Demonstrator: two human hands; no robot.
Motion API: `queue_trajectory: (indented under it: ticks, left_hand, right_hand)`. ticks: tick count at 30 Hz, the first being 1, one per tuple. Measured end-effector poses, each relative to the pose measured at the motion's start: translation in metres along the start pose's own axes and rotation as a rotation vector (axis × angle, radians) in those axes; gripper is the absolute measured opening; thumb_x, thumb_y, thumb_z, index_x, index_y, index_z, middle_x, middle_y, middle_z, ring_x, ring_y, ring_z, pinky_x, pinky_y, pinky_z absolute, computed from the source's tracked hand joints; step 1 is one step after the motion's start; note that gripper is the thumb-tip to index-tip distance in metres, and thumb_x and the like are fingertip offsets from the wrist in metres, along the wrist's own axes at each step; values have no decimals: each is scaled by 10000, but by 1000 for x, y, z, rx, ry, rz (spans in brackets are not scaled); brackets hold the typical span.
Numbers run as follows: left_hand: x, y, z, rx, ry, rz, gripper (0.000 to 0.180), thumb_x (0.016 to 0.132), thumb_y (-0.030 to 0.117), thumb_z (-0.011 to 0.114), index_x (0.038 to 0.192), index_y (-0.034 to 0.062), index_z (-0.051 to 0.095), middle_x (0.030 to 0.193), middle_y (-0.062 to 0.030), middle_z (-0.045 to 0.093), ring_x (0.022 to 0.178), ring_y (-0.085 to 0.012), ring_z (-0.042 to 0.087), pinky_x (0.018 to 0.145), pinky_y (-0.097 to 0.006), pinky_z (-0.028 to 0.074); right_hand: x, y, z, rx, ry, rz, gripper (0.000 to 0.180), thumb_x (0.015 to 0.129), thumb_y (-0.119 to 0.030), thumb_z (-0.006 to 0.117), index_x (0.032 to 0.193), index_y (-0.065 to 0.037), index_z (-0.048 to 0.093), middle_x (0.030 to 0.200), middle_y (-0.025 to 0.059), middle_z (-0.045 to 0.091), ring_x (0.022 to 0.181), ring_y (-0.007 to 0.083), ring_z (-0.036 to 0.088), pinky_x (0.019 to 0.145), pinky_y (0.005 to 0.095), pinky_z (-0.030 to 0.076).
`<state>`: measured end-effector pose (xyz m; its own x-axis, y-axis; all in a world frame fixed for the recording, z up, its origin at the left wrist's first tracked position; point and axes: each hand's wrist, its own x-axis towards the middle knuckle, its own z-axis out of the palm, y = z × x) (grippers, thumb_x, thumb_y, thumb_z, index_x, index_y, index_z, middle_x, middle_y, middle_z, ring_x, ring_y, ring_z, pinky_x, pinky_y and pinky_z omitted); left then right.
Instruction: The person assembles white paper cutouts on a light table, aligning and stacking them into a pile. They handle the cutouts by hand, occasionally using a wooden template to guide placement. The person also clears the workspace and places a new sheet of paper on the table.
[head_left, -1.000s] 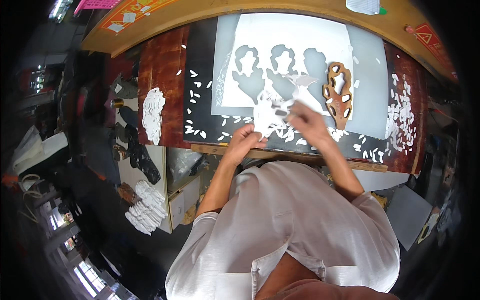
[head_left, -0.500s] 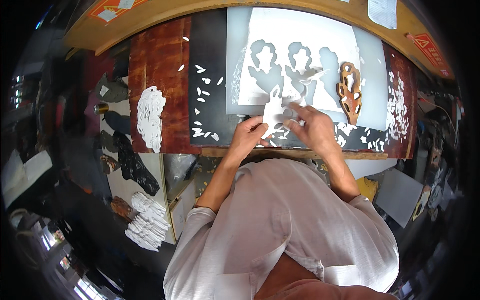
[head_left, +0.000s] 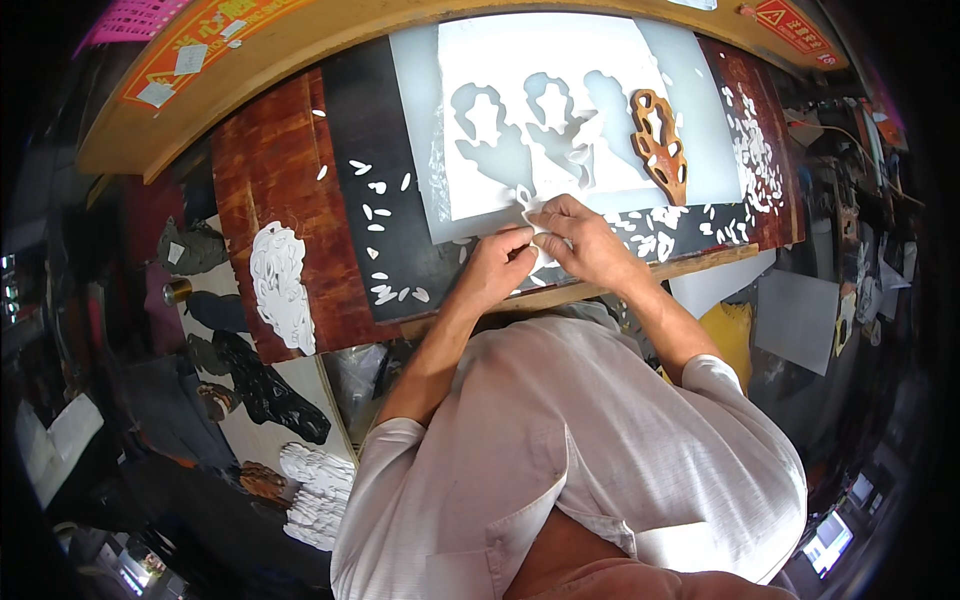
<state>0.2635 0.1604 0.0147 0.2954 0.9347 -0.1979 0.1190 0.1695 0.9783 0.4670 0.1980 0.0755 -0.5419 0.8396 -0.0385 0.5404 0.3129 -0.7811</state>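
Both hands are closed on a thin white cut-out piece point(head_left: 524, 197) over the near edge of the work table. My left hand point(head_left: 495, 268) pinches it from the left, its fingertips close to those of my right hand point(head_left: 592, 246). The fingers cover most of the piece; its narrow looped top shows above them. Just beyond lies a white sheet point(head_left: 550, 45) with several shaped holes, and loose white bits rest on its middle cut-out. A brown cutting die point(head_left: 675, 184) with oval openings rests on the right of the sheet.
Under the sheet is a pale translucent board point(head_left: 712, 140) on a black mat point(head_left: 355, 130). Small white scraps point(head_left: 655, 243) are scattered around. Stacked white cut-outs point(head_left: 280, 285) lie on the reddish wooden tabletop point(head_left: 270, 140), more point(head_left: 318, 490) lower left. A yellow beam point(head_left: 330, 48) spans the far side.
The view has turned and shifted. My right hand has come closer to my left, and both now pinch the white piece, which more of my fingers cover.
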Motion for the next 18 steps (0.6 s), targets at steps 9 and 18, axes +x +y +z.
queue_trajectory:
  ticks: [9,18]
  left_hand:
    - [-9,16,34,-145,139,-253,245,1021,45,590,1213,-49,709,1067,-80,743,888,-132,704,781,-286,600]
    - [-47,24,29,-372,397,-573,181,1044,16,519,1143,-41,660,1099,-94,716,973,-158,714,840,-316,654]
  right_hand:
    - [-16,53,8,383,227,351,222,1079,-167,613,1044,33,703,756,49,663,673,129,640,635,309,532]
    - [-16,141,-146,700,705,522,368,1085,-319,593,891,-16,667,645,32,588,548,105,586,552,289,533]
